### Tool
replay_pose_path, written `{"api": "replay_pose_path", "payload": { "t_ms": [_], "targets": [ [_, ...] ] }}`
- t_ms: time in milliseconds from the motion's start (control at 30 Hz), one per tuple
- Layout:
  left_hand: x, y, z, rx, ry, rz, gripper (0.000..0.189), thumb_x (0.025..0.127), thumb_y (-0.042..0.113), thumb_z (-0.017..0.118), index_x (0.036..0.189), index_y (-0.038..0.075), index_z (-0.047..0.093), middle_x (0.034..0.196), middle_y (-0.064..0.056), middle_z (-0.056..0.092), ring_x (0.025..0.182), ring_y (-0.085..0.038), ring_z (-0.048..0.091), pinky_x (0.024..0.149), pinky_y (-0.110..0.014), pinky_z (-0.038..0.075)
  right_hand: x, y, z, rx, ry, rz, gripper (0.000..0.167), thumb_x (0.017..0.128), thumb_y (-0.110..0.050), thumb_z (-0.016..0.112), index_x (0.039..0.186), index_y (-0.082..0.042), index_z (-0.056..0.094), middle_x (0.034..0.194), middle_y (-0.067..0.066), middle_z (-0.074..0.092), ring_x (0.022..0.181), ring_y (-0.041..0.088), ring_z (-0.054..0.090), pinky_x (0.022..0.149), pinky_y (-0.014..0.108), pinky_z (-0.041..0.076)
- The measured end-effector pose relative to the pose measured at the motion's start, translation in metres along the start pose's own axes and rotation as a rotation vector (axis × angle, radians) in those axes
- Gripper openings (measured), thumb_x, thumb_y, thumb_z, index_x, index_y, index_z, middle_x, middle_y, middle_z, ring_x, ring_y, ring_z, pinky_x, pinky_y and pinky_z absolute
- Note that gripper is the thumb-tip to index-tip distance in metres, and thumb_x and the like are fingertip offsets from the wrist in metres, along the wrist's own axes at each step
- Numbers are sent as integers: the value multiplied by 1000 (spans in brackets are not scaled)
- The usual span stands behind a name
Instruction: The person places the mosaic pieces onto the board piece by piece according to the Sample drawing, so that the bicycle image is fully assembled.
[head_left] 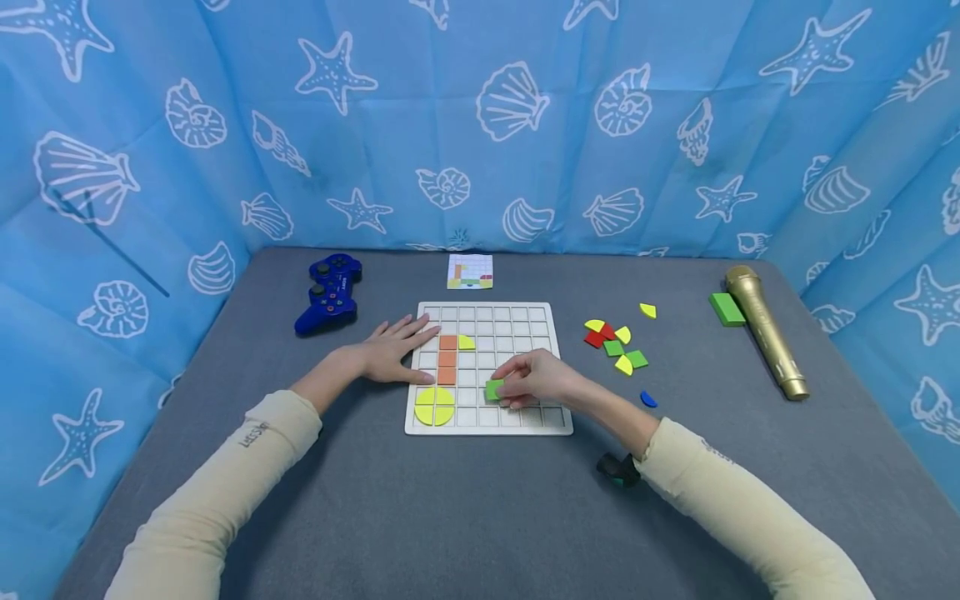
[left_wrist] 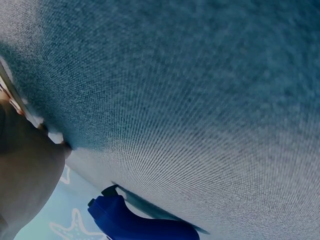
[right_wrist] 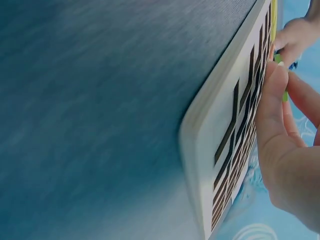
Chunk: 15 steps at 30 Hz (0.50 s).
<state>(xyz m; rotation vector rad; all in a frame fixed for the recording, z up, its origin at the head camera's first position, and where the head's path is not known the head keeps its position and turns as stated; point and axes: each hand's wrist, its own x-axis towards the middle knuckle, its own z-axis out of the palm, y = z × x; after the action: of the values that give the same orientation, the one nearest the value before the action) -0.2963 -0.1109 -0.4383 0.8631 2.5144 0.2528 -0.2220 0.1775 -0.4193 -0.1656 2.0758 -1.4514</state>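
A white grid board (head_left: 487, 423) lies on the table in the head view. My right hand (head_left: 536, 377) pinches a green square tile (head_left: 493, 390) between thumb and fingers, just over the board's lower middle cells. In the right wrist view the same green tile (right_wrist: 285, 96) peeks out between the fingertips. With fingers spread, my left hand (head_left: 393, 352) rests on the board's left edge. Beside it sit three orange square tiles (head_left: 447, 359) in a column, a yellow quarter-circle tile (head_left: 467, 342) at their upper right, and a yellow circle of quarter tiles (head_left: 434, 407) below.
Loose red, green and yellow tiles (head_left: 614, 348) lie right of the board, with a blue piece (head_left: 648, 399) nearer. A pattern card (head_left: 470, 272) is behind the board. A blue game controller (head_left: 331, 293) stands left; a gold microphone (head_left: 767, 332) and green block (head_left: 727, 309) are far right.
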Motion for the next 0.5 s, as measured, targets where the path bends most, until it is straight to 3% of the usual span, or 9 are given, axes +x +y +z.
{"api": "replay_pose_path", "payload": {
  "t_ms": [500],
  "targets": [
    [2, -3, 2, -11, -6, -5, 95, 85, 70, 49, 155, 23, 4, 159, -5, -6, 143, -29, -9, 110, -55, -5, 21, -11, 32, -6, 83, 62, 16, 84, -7, 74, 98, -2, 70, 76, 11, 66, 62, 14, 65, 61, 27, 54]
  ]
}}
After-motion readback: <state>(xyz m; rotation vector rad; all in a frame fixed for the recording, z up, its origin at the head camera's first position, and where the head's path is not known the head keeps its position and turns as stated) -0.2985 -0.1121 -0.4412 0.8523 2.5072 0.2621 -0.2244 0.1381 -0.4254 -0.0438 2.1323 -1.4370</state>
